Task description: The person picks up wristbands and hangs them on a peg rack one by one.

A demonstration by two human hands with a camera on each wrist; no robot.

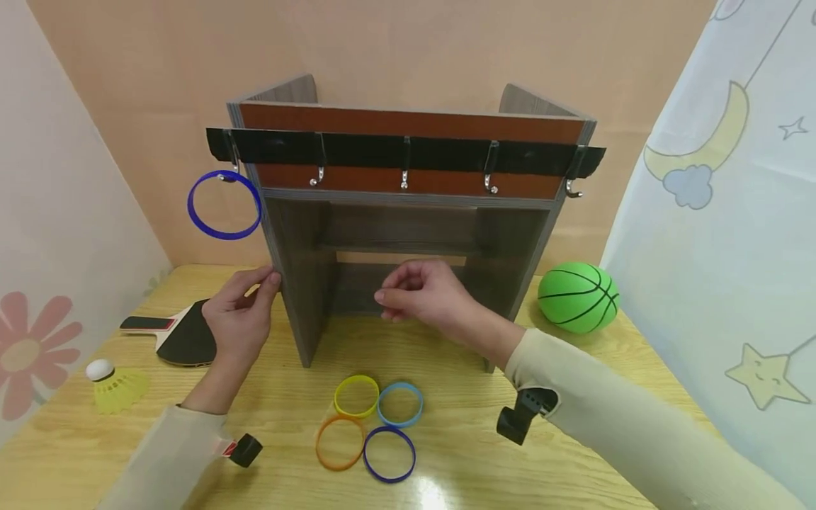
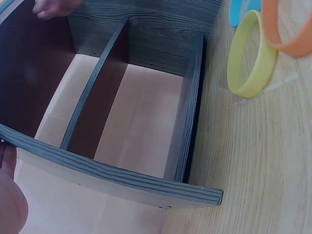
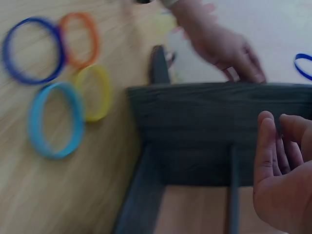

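Observation:
My left hand (image 1: 241, 315) touches the left side panel of a grey wooden shelf (image 1: 295, 283) with its fingertips; the left wrist view shows part of this hand (image 2: 10, 202) beside the panel. My right hand (image 1: 423, 294), loosely bent and holding nothing, is in front of the shelf's lower opening. In the right wrist view its thumb and fingers (image 3: 265, 151) stand slightly apart. A dark blue band (image 1: 224, 235) hangs from the leftmost hook (image 1: 234, 159) of the black strip (image 1: 363, 152). Yellow (image 1: 338, 405), light blue (image 1: 419, 407), orange (image 1: 319, 453) and dark blue (image 1: 389, 481) bands lie on the table.
A black paddle (image 1: 188, 340) and a yellow shuttlecock (image 1: 117, 388) lie left of the shelf on the wooden table (image 1: 472, 453). At its right sits a green ball (image 1: 576, 297). Patterned sheets (image 1: 720, 234) flank the table.

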